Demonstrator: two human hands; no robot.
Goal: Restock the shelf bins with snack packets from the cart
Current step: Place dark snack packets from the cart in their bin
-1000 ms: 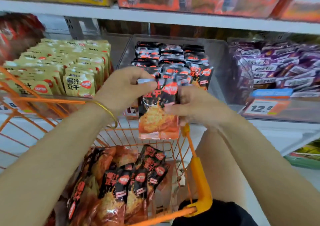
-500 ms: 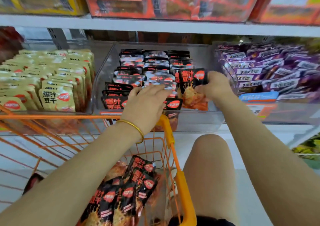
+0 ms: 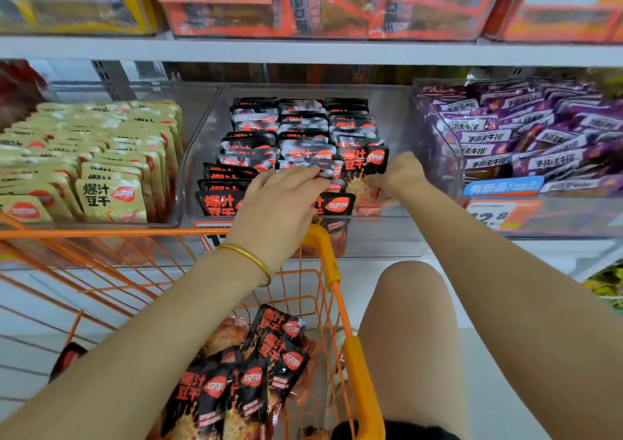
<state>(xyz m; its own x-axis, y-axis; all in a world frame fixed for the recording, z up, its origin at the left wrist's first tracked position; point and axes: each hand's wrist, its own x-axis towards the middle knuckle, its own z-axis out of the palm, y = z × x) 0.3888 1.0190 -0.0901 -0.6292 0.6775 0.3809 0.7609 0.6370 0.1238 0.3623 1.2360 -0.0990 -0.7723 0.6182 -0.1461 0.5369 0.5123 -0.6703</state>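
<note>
Both hands reaching into clear bin (image 3: 401, 119): I'm pressing left hand (image 3: 279, 203) flat on front rows (image 3: 222, 183), right hand (image 3: 401, 173) pinching black packet (image 3: 365, 166) at bin's right side. Spare packets (image 3: 269, 355) lying in cart (image 3: 325, 250) below bin. Risking toppled rows if I'm shoving too hard.

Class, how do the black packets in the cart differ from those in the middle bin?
The cart packets lie in a loose heap; the bin packets stand in tidy rows. No hand touches the cart packets; the left hand presses the bin packets and the right hand grips one. Both have black wrappers with red print.
</note>
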